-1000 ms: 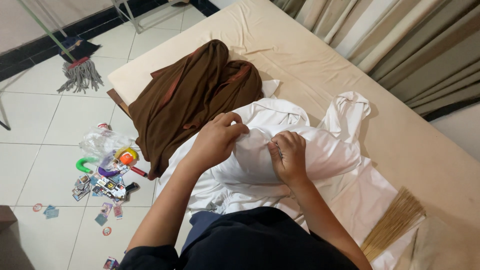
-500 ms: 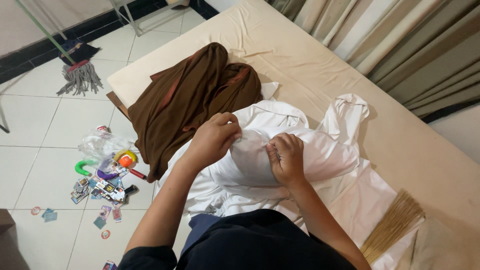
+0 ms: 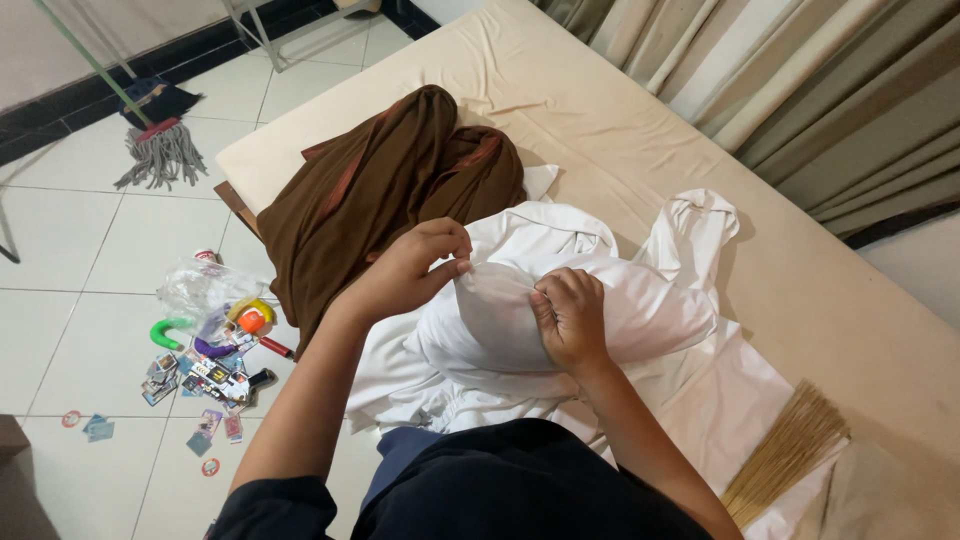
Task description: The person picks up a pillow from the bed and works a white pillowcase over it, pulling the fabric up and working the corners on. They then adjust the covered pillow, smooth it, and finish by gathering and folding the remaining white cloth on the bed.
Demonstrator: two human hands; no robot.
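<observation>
**Two hands gathering white cloth on the bed**

The left hand [image 3: 420, 262] sits near the middle of the frame, fingers curled and thumb pinched down on a raised fold of the crumpled white cotton garment [image 3: 640, 310]. Just to its right, the right hand [image 3: 568, 315] is closed in a loose fist, knuckles up, bunching the same white cloth beneath it. Both grips are tight on the fabric, the two hands close together but not touching.

The white garment spreads from centre frame toward the lower right, lying on the cream-sheeted mattress [image 3: 620, 120]. Touching its upper-left edge is a heaped dark brown cloth with a reddish trim [image 3: 380, 190]. A bundle of thin tan broom straws [image 3: 785, 450] rests at the lower right, beside the white cloth.

To my eye, handling this well means keeping both pinches on one layer and pulling evenly, so the fold stays flat and doesn't twist.

On the white tiled floor [image 3: 90, 250] at left lie scattered small toys and cards [image 3: 205, 350] and, upper left, a grey string mop [image 3: 160, 150].
</observation>
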